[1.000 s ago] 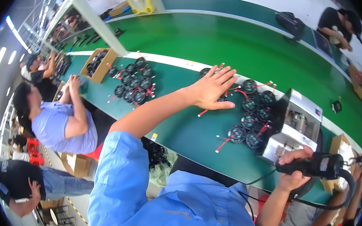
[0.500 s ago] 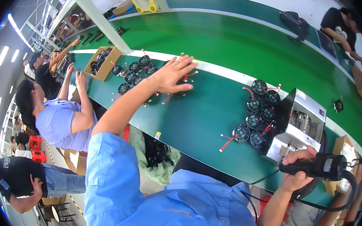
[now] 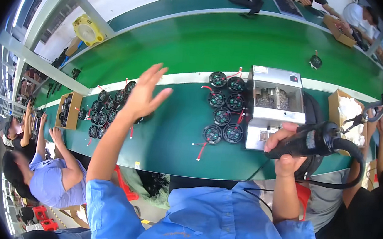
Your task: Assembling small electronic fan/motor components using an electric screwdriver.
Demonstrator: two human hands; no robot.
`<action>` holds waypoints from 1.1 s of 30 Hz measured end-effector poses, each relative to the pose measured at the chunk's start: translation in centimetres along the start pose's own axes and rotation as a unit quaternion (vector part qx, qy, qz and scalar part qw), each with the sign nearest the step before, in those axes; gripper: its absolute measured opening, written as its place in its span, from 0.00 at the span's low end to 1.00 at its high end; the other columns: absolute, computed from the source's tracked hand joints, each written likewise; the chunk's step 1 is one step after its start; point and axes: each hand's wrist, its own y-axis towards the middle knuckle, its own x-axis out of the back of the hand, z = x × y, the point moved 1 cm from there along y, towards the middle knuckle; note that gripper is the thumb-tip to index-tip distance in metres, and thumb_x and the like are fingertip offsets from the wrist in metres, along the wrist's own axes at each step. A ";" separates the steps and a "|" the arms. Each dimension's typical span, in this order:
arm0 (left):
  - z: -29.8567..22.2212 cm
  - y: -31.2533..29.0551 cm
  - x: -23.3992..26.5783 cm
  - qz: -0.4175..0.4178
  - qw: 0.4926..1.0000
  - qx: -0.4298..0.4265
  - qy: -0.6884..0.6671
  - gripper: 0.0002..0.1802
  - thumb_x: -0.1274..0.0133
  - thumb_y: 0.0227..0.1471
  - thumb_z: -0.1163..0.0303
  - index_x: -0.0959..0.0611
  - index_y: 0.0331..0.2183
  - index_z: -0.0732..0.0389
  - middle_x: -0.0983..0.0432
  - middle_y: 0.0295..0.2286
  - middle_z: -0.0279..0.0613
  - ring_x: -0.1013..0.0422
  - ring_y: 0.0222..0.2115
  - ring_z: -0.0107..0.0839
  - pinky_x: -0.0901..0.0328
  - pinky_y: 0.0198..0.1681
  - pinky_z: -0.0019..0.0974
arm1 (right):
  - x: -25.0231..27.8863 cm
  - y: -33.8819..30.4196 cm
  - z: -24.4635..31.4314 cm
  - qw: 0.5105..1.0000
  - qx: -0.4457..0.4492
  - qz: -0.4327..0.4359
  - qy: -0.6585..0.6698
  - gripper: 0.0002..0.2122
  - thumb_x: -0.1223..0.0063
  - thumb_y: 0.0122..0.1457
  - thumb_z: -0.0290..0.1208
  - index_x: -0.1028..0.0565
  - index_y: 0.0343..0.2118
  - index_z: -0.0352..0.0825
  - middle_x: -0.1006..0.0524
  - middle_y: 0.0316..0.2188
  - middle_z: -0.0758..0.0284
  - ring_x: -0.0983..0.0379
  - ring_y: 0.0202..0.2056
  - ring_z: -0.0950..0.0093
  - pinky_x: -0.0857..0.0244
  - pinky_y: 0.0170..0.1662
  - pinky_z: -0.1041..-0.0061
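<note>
My left hand [image 3: 144,98] is raised over the table with fingers stretched out and thumb apart, holding nothing. Under and beside it lies a cluster of round black parts [image 3: 102,119] with red wires, partly hidden by my hand and forearm. My right hand [image 3: 286,165] is wrapped around a black electric screwdriver [image 3: 308,141], held tilted in front of a silver screw feeder [image 3: 277,114] whose window shows small metal pieces. The screwdriver's tip is hard to make out. Left of the feeder, a second group of round black parts [image 3: 222,116] shows green boards and red wires.
A thick black cable [image 3: 358,166] loops from the screwdriver, which hangs from a metal hook [image 3: 355,121]. Cardboard boxes [image 3: 69,122] stand left and right. One round part [image 3: 315,62] lies on the green belt [image 3: 198,38]. Co-workers sit on both sides and across.
The view has turned to the right, so the table's things appear further left. My left hand stays spread above the left cluster; my right hand keeps its grip on the screwdriver.
</note>
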 end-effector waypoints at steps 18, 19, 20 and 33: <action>-10.0 4.1 -9.4 0.030 0.987 -0.159 0.013 0.44 0.52 0.46 0.42 0.38 0.57 0.64 0.50 0.58 0.60 0.56 0.60 0.57 0.64 0.60 0.63 | -0.2 -0.1 -0.5 0.998 -0.006 -0.035 -0.043 0.38 0.38 0.44 0.55 0.37 0.47 0.25 0.31 0.21 0.66 0.33 0.19 0.77 0.35 0.21 0.80; -10.0 3.9 -9.2 0.027 0.986 -0.163 0.003 0.44 0.53 0.46 0.42 0.38 0.57 0.63 0.50 0.58 0.59 0.55 0.60 0.57 0.63 0.60 0.63 | 0.6 -0.4 -0.6 0.999 -0.024 -0.037 -0.011 0.39 0.35 0.43 0.50 0.39 0.49 0.25 0.29 0.22 0.63 0.31 0.21 0.74 0.33 0.24 0.78; -9.7 3.7 -9.8 0.011 0.986 -0.168 0.006 0.44 0.54 0.47 0.41 0.38 0.56 0.63 0.50 0.58 0.59 0.55 0.60 0.56 0.64 0.60 0.62 | 1.0 -0.3 -0.7 1.000 -0.007 -0.021 -0.018 0.39 0.37 0.44 0.52 0.39 0.49 0.24 0.29 0.22 0.64 0.31 0.21 0.75 0.34 0.23 0.79; -4.2 -0.8 -6.8 0.038 0.995 -0.080 0.048 0.39 0.59 0.51 0.44 0.39 0.58 0.58 0.51 0.59 0.55 0.58 0.61 0.53 0.66 0.60 0.63 | 0.7 0.3 -0.7 0.996 0.054 0.029 -0.061 0.36 0.46 0.52 0.54 0.41 0.51 0.23 0.32 0.22 0.65 0.35 0.23 0.77 0.37 0.25 0.80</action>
